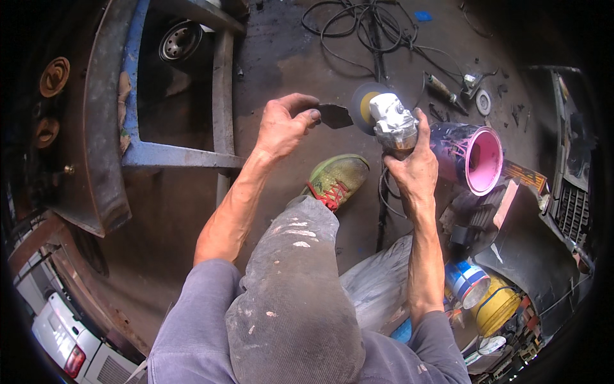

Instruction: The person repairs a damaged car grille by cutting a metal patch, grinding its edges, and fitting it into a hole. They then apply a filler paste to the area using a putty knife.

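My left hand (286, 128) pinches a small, dark, irregular flat piece (335, 116) by its left end, out in front of me above the floor. My right hand (416, 163) is closed around a silver-headed angle grinder (393, 116). The grinder's yellow-centred disc (363, 102) looks blurred at its edge and faces the dark piece from the right, a short way from it; whether they touch I cannot tell. My bent leg in stained grey trousers lies below my hands, with a green shoe (336, 176) on the floor.
A blue metal frame (176, 155) and dark panel stand left. Coiled cables (358, 22), a cylindrical handled tool (441, 89) and a loose disc (483, 102) lie ahead. A pink-lined bucket (457, 157), a yellow bucket (495, 306) and car parts (569, 211) crowd the right.
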Demonstrator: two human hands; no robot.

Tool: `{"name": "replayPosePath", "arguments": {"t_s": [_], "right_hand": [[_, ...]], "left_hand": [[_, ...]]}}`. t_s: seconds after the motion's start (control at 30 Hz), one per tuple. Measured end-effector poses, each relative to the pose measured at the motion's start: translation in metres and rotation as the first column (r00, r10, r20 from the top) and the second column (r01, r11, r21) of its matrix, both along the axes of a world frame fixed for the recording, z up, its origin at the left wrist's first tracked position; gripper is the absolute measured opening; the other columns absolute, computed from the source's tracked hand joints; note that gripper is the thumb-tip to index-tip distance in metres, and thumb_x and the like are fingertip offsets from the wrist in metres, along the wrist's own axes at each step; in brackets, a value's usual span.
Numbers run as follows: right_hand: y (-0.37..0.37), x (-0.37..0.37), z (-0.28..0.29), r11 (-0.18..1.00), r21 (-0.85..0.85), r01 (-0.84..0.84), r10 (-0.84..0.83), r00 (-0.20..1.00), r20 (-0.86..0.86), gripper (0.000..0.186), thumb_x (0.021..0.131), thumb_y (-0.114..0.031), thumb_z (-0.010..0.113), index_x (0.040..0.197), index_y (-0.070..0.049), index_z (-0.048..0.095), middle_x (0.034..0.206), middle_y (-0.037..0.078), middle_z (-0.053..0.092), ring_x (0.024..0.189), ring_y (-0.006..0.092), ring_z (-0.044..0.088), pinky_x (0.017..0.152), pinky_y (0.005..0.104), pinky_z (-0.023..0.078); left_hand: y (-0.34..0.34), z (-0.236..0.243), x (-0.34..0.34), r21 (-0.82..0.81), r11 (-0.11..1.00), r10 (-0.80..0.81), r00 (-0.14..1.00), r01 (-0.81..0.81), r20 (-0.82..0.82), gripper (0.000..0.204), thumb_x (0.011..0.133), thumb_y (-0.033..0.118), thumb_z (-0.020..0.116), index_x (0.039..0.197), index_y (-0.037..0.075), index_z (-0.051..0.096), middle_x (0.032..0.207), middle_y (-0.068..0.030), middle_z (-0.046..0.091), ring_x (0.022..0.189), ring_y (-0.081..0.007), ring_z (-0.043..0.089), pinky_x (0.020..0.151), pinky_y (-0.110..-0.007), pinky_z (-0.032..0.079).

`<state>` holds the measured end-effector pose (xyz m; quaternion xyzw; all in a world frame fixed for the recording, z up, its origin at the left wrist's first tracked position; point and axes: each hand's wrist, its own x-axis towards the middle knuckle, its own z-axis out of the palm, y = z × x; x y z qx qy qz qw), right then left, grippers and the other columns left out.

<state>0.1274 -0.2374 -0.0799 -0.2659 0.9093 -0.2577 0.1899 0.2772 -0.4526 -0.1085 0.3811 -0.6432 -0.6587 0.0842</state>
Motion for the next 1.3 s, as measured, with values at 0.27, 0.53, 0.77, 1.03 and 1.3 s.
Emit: {"name": "replayPosePath", "arguments": {"t_s": [0.27, 0.53, 0.77, 1.03, 1.3], "right_hand": [[0.009, -0.007, 0.013, 0.976, -0.213, -0.036, 0.113, 0.926, 0.361, 0.104, 0.061, -0.013, 0.076, 0.155, -0.013, 0.031, 0.125, 0.023, 0.066, 0.119, 0.0346, 0.064, 0.103, 0.0387, 0.049], [0.017, -0.017, 0.009, 0.983, -0.182, -0.033, 0.091, 0.943, 0.319, 0.105, 0.059, -0.011, 0.077, 0.155, -0.013, 0.032, 0.126, 0.021, 0.066, 0.112, 0.03, 0.067, 0.098, 0.0367, 0.051], [0.017, -0.014, 0.006, 0.973, -0.231, -0.018, 0.131, 0.863, 0.487, 0.107, 0.058, -0.008, 0.079, 0.154, -0.008, 0.032, 0.128, 0.02, 0.064, 0.117, 0.0267, 0.063, 0.103, 0.0342, 0.048], [0.025, -0.011, 0.002, 0.94, -0.341, -0.006, 0.191, 0.838, 0.512, 0.106, 0.059, -0.009, 0.081, 0.153, -0.005, 0.033, 0.13, 0.019, 0.063, 0.122, 0.0272, 0.06, 0.106, 0.0353, 0.046], [0.033, -0.015, 0.0, 0.984, -0.179, 0.021, 0.057, 0.904, 0.423, 0.105, 0.06, -0.008, 0.079, 0.154, -0.01, 0.033, 0.13, 0.021, 0.064, 0.122, 0.0299, 0.062, 0.106, 0.0357, 0.046]], "left_hand": [[-0.002, -0.001, -0.001, -0.217, 0.968, -0.134, 0.991, 0.13, -0.006, 0.026, 0.088, 0.005, 0.068, 0.113, -0.002, 0.07, 0.101, -0.013, 0.075, 0.093, -0.0188, 0.069, 0.085, -0.032, 0.054], [-0.01, 0.002, 0.004, -0.362, 0.91, -0.213, 0.977, 0.202, 0.01, 0.027, 0.087, 0.001, 0.067, 0.113, -0.003, 0.07, 0.103, -0.0116, 0.074, 0.093, -0.0178, 0.068, 0.086, -0.031, 0.054], [-0.015, 0.008, 0.005, -0.499, 0.822, -0.334, 0.942, 0.276, -0.03, 0.028, 0.081, -0.006, 0.066, 0.108, 0.0, 0.071, 0.103, -0.0129, 0.072, 0.094, -0.0261, 0.069, 0.085, -0.035, 0.055], [-0.018, 0.003, 0.006, -0.673, 0.692, -0.407, 0.911, 0.262, -0.064, 0.029, 0.077, -0.007, 0.066, 0.103, 0.003, 0.072, 0.107, -0.0124, 0.072, 0.1, -0.0315, 0.067, 0.086, -0.038, 0.055], [-0.019, 0.003, 0.026, -0.181, 0.982, -0.084, 0.974, 0.046, -0.21, 0.025, 0.085, -0.001, 0.069, 0.11, -0.001, 0.071, 0.102, -0.0065, 0.074, 0.093, -0.0142, 0.069, 0.084, -0.028, 0.055]]}}
